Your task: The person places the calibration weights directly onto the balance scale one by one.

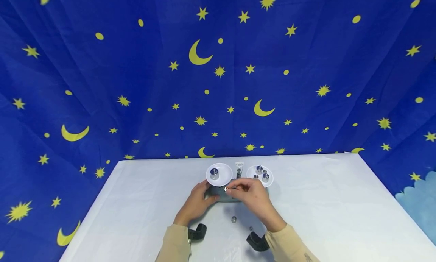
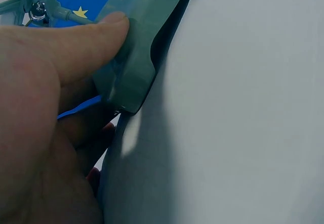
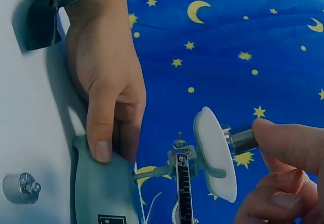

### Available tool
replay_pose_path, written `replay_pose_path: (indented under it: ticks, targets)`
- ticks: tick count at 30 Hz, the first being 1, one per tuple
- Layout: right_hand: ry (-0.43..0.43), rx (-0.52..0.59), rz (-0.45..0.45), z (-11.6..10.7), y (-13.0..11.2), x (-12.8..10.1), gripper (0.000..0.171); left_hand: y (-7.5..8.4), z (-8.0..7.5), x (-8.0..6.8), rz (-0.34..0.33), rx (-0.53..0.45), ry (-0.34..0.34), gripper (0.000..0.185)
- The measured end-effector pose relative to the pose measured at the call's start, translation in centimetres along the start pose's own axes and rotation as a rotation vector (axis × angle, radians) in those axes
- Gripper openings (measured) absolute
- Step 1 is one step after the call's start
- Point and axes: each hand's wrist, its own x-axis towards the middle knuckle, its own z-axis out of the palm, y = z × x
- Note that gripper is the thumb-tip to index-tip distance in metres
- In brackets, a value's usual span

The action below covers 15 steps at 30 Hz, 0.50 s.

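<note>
Green balance base (image 3: 104,188), white pans (image 1: 225,174)

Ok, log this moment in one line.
left hand grips scale; right hand at scale; left plate: one weight; right plate: weights

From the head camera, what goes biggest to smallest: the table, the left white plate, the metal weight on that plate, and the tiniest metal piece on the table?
1. Table
2. Left white plate
3. Metal weight on it
4. Tiniest metal piece
</note>
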Motion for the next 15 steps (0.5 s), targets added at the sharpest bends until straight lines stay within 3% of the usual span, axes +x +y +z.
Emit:
replay_pose_path:
  ticks: [15]
  targets:
    - [0.081, 0.012, -0.02, 1.3, -0.4, 0.6, 0.006, -0.1, 0.1, 0.0, 0.017, 0.005, 0.021, 0.062]
